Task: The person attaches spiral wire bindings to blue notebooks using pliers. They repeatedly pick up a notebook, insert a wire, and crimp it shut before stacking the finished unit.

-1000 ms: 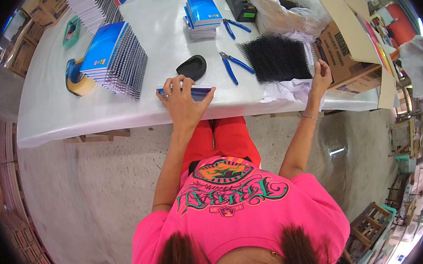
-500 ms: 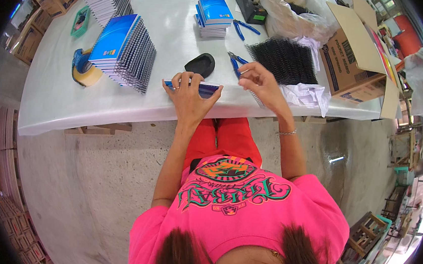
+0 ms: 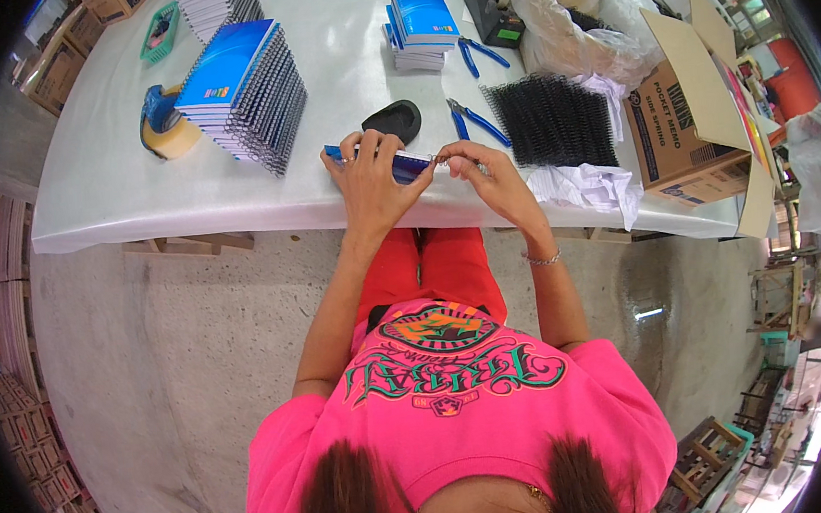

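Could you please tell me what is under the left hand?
Under the left hand is a blue-covered pad. Its left end and a dark blue part between fingers and thumb can be seen; the rest is covered by the hand.

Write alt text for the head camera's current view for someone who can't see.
A person's left hand holds a small blue notebook at a white table; the right hand pinches what looks like a dark coil at the notebook's right end. Nearby are blue-handled pliers, a pile of black coils and stacks of blue notebooks.
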The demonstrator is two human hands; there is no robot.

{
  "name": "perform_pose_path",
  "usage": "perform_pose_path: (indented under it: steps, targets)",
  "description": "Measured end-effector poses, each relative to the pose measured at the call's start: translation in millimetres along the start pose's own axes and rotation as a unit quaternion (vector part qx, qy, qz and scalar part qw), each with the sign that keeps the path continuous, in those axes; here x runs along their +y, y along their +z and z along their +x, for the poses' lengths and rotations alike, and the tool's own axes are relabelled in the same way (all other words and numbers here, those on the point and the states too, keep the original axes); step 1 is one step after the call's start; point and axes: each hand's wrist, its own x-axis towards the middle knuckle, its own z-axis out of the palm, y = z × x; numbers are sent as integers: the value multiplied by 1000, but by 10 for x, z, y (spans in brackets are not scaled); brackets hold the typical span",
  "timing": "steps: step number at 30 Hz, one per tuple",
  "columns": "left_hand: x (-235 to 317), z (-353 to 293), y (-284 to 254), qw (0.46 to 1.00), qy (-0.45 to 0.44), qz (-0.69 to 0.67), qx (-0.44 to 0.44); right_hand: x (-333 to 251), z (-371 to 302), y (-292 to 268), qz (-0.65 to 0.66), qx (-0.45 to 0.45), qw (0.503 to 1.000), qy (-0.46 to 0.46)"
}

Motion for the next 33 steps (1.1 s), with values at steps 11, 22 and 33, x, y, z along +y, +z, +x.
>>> perform_pose_path:
  steps: [11, 22, 33]
  targets:
    - [13, 77, -87, 998, -8, -9, -59, -38, 47, 0, -96, -4, 995, -16]
    - [47, 57, -99, 999, -23, 7, -49, -11, 35, 26, -260, 30, 959, -105]
    - [22, 40, -165, 996, -23, 20, -79, -121, 96, 150, -256, 56, 961, -86]
